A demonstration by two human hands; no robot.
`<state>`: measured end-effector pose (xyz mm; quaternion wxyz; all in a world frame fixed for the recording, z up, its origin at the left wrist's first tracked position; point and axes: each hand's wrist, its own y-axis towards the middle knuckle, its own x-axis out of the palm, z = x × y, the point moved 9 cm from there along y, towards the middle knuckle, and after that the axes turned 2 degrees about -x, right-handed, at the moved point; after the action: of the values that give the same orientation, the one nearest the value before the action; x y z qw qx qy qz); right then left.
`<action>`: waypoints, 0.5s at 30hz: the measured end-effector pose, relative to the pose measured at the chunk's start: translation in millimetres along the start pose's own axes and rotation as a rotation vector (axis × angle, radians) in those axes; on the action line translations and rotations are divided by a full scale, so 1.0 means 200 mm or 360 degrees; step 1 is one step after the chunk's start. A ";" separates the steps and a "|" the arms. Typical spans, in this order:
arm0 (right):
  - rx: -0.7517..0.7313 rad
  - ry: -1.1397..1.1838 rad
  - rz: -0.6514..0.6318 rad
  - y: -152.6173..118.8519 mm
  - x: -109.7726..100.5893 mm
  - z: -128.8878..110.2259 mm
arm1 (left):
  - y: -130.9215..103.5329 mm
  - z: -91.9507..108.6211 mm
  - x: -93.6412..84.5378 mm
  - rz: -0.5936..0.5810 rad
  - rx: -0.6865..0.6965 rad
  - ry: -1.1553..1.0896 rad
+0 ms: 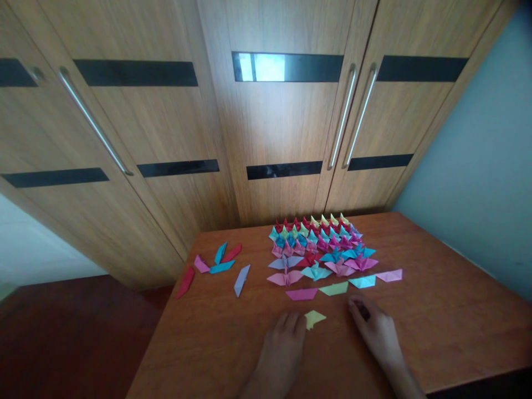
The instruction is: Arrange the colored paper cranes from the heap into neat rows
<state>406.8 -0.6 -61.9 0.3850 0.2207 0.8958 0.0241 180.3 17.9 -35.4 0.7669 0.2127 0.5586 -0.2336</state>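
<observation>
Your left hand (pixel 285 338) touches yellow paper (pixel 315 318), probably light, crushable, best edge-pinched; its grip, and your curled right hand's (pixel 376 328), unclear.

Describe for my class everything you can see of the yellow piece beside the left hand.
The yellow piece is pale and looks like folded paper, with a pointed tip towards the right and an uneven lower edge. It appears to lie on the table, between the left hand and the right hand, closer to the left, and nearer the viewer than the green strip. The left fingers hide its left end; whether they grip it is unclear.
</observation>
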 end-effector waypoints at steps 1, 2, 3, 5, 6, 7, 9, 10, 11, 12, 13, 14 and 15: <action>0.0000 0.0002 0.0002 0.00 0.00 0.00 | 0.00 0.00 0.00 -0.0027 0.0004 -0.0030; 0.0001 0.0003 0.0000 0.00 0.00 0.00 | -0.01 -0.01 -0.01 -0.0053 -0.0003 -0.0089; 0.0003 0.0003 -0.0006 0.00 0.00 0.00 | -0.01 -0.01 -0.02 -0.0071 -0.0017 -0.0176; 0.0007 -0.0003 -0.0016 0.00 0.01 0.01 | -0.01 -0.04 -0.04 -0.0070 -0.0062 -0.0378; 0.0006 -0.0006 -0.0021 0.00 0.01 0.01 | 0.00 -0.05 -0.06 -0.0052 -0.0088 -0.0452; 0.0001 -0.0010 -0.0027 0.00 0.01 0.01 | 0.00 -0.06 -0.07 -0.0025 -0.0112 -0.0485; -0.0015 -0.0015 -0.0030 0.00 0.02 0.01 | 0.01 -0.08 -0.11 0.0039 -0.0151 -0.0432; -0.0021 -0.0019 -0.0027 0.00 0.02 0.01 | 0.02 -0.08 -0.12 0.0067 -0.0161 -0.0369; -0.0025 -0.0026 -0.0025 0.00 0.02 0.01 | 0.01 -0.08 -0.13 0.0095 -0.0162 -0.0300; -0.0028 -0.0032 -0.0023 0.00 0.01 0.01 | 0.00 -0.07 -0.14 0.0122 -0.0151 -0.0233; -0.0029 -0.0037 -0.0023 0.00 0.01 0.01 | -0.01 -0.05 -0.14 0.0142 -0.0129 -0.0175; -0.0030 -0.0042 -0.0025 0.00 0.01 0.01 | -0.03 -0.03 -0.14 0.0145 -0.0091 -0.0126; -0.0031 -0.0047 -0.0029 0.00 0.01 0.01 | -0.05 -0.01 -0.13 0.0127 -0.0039 -0.0088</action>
<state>405.9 -0.2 -64.7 0.4005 0.2092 0.8917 0.0259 166.0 14.3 -11.1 0.7933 0.2189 0.5311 -0.2017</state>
